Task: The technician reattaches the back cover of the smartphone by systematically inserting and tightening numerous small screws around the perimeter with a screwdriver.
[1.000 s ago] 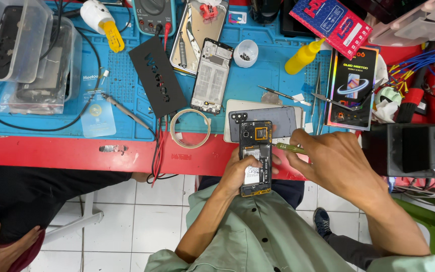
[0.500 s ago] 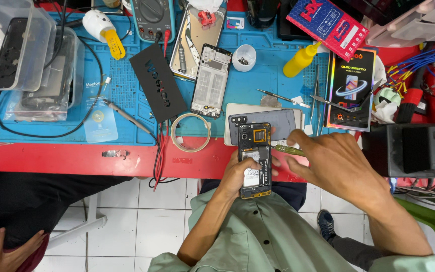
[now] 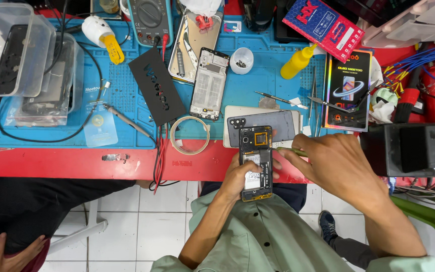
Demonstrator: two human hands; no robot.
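**Clerk:** Item one, what is in your hands?

**Me:** An opened phone (image 3: 256, 163), back cover off, its board and battery showing. My left hand (image 3: 241, 177) is closed around its lower half from the left side, thumb across the edge. It sits upright in my grip, over the red front edge of the bench (image 3: 66, 162), just in front of my chest.

**Clerk:** Item two, the other hand?

**Me:** My right hand (image 3: 339, 163) pinches a thin yellow-green tool (image 3: 292, 151), fingers pressed together on it. Its tip points left toward the phone's right edge. I cannot tell whether it touches.

**Clerk:** Item three, what lies directly behind the phone?

**Me:** A grey back cover (image 3: 273, 126) with camera holes, lying flat on a pale pad, touching the top of the phone as seen from above. To its left, a roll of tape (image 3: 190, 135).

**Clerk:** Item four, the rest of the blue mat (image 3: 127, 95)?

**Me:** A bare phone frame (image 3: 208, 83), a black card (image 3: 157, 93) tilted beside it, a small white cup (image 3: 241, 58) of screws, a yellow squeeze bottle (image 3: 298, 61), tweezers (image 3: 278, 98), a multimeter (image 3: 150, 19) with red leads running off the bench edge, and clear plastic boxes (image 3: 11, 50) at far left.

**Clerk:** Item five, anyone else?

**Me:** Another person's hand (image 3: 13, 252) at lower left, well apart from mine.
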